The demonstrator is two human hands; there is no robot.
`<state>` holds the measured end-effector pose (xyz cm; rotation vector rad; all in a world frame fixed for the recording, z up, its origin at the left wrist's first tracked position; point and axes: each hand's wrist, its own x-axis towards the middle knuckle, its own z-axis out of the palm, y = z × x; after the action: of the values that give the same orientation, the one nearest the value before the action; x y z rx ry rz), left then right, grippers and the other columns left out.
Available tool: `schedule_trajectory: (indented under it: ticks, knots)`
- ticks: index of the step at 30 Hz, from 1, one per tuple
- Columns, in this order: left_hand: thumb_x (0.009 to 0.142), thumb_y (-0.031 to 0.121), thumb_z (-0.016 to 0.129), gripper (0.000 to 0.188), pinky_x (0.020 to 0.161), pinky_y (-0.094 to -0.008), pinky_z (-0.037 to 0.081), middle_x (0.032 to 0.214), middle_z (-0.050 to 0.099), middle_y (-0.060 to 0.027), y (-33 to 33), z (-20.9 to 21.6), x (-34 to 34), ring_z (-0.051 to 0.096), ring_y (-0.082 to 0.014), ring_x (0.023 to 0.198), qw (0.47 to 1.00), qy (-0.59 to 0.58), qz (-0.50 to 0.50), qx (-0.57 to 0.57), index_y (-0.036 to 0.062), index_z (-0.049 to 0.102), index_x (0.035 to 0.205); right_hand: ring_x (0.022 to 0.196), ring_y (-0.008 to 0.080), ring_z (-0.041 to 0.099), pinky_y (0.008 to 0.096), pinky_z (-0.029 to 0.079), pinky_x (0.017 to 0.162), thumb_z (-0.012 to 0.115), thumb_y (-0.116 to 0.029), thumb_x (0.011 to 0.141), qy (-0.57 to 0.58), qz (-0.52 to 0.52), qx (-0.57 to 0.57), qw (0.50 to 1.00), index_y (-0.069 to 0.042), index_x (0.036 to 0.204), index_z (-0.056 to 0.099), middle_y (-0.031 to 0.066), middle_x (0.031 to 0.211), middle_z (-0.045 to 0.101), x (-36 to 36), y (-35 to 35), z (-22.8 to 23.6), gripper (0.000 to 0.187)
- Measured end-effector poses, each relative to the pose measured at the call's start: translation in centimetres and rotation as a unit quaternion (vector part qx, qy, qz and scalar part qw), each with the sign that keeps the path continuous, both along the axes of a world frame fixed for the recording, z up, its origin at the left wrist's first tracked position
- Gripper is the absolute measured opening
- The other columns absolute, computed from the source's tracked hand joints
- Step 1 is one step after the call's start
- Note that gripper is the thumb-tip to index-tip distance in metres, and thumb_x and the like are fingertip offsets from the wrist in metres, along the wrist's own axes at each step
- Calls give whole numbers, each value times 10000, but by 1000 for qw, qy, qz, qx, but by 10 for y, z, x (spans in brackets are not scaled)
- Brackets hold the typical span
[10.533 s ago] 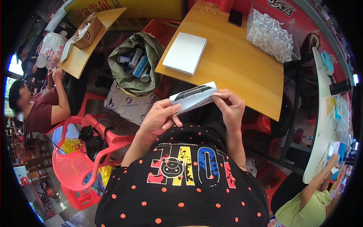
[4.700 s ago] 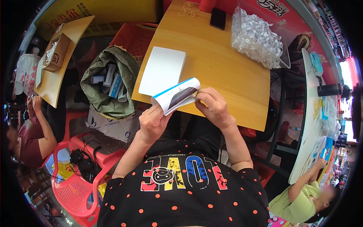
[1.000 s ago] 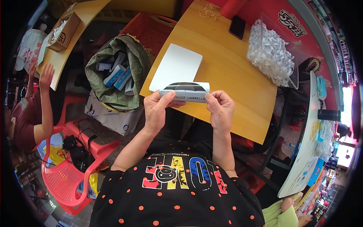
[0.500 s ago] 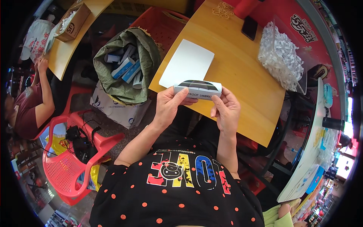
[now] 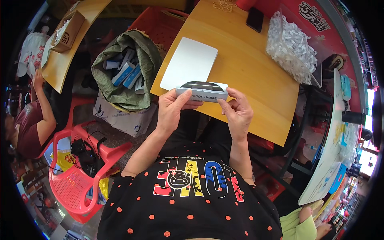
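Observation:
Between my two hands, at the near edge of the table, is a rolled printed paper sleeve [image 5: 202, 91], grey and white with a dark umbrella picture. My left hand [image 5: 171, 110] pinches its left end, thumb on the front and fingers behind. The right end sits between the thumb and fingers of my right hand [image 5: 237, 110]. Just beyond the sleeve a stack of white sheets [image 5: 190, 60] lies on the wooden table [image 5: 244, 52]. Whether anything is inside the sleeve is hidden.
Left of the table stands an open green sack [image 5: 150, 52] with several blue-and-white sleeves [image 5: 130, 76]. A clear bin of white strips [image 5: 290, 48] and a black phone [image 5: 255, 20] are on the table. A red chair [image 5: 74, 192] stands left; another person's arm [image 5: 47, 108] shows beyond it.
The view has shifted slightly. Both hands still hold the sleeve; its front has turned a little, and my right index finger now lies along its top right corner.

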<state>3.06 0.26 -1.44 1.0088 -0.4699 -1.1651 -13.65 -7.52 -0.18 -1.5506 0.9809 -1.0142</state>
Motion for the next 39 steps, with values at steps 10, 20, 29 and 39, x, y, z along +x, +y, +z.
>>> schedule_trajectory:
  ticks: [10,20,29,39]
  knots:
    - [949,156,514,250,613,-280,590,900,674,-193,-1,-5,4,700,-251,739,992,115,-18,43,-65,579,1045,602,34,495,188,419,565,733,18,747,-29,-1,24,999,-18,1066,636,21,888,632,-3,0,0,335]
    - [1002,312,351,463,718,-332,580,1009,643,-229,0,-4,4,687,-301,835,993,112,-28,-2,-100,503,1148,542,61,479,210,396,532,745,23,721,61,-39,-96,993,-37,985,660,35,809,616,-4,-1,-6,285]
    - [1004,392,233,579,744,-330,568,1060,629,-231,1,-6,6,676,-313,874,986,148,-57,44,-93,495,1185,553,39,457,184,376,519,710,58,747,42,-33,-36,998,-8,969,647,7,783,585,-8,-2,-16,239]
    - [761,55,750,255,665,-219,524,868,681,-87,0,0,-6,641,-107,753,993,-86,7,85,-20,636,976,600,14,470,159,372,545,695,62,771,-50,-3,59,997,5,998,584,-6,782,564,-4,5,-15,259]
